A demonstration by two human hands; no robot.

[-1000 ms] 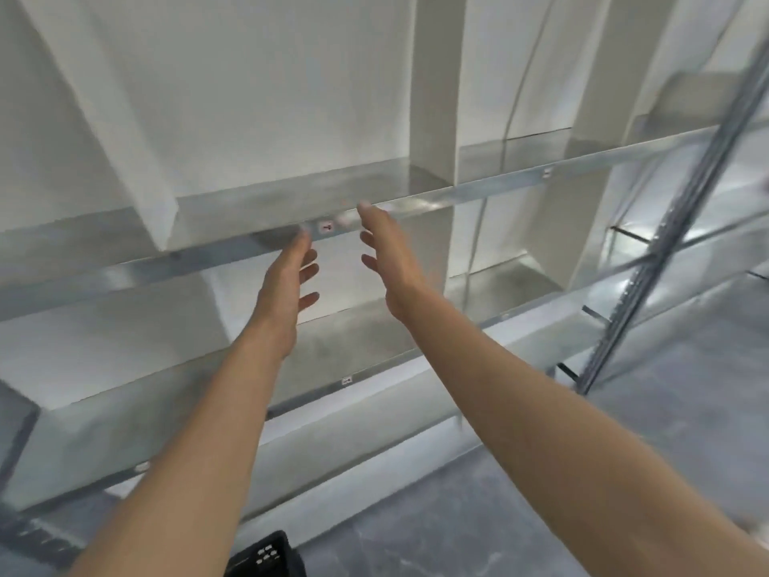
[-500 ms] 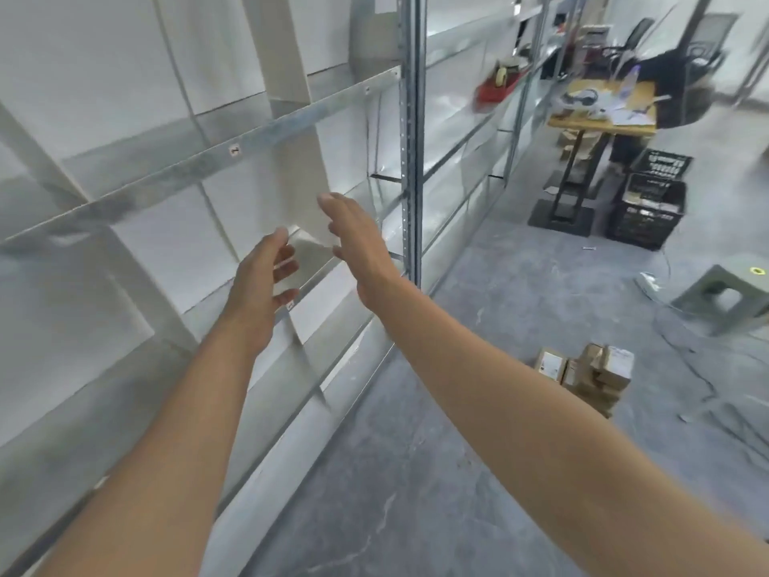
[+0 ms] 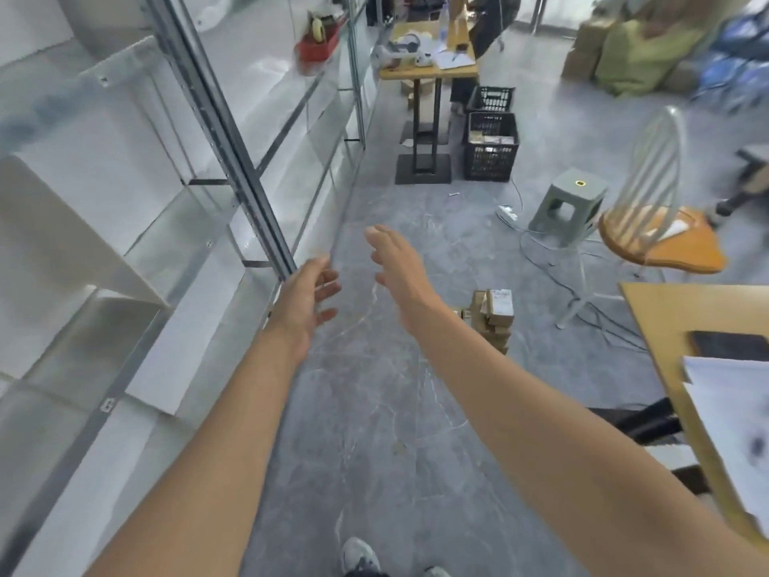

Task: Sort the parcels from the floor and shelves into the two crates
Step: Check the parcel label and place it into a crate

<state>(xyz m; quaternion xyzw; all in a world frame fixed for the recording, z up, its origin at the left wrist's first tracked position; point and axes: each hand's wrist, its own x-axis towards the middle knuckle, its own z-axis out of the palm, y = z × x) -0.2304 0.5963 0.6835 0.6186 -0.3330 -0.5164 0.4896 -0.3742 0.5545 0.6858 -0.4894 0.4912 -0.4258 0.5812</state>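
No writing in view can be read. The parcels [image 3: 493,316], stacked on the floor at about 3 o'clock from the middle of the view, carry a pale label [image 3: 500,299] on the top box, but its print is a blur. The two black crates [image 3: 491,154] at 1 o'clock show pale marks along their rims, too small to make out. The stool [image 3: 568,202] at 2 o'clock bears a yellow ring [image 3: 579,183] with no letters. The papers [image 3: 732,418] on the table [image 3: 666,326] at 4 o'clock show only a dark smudge.
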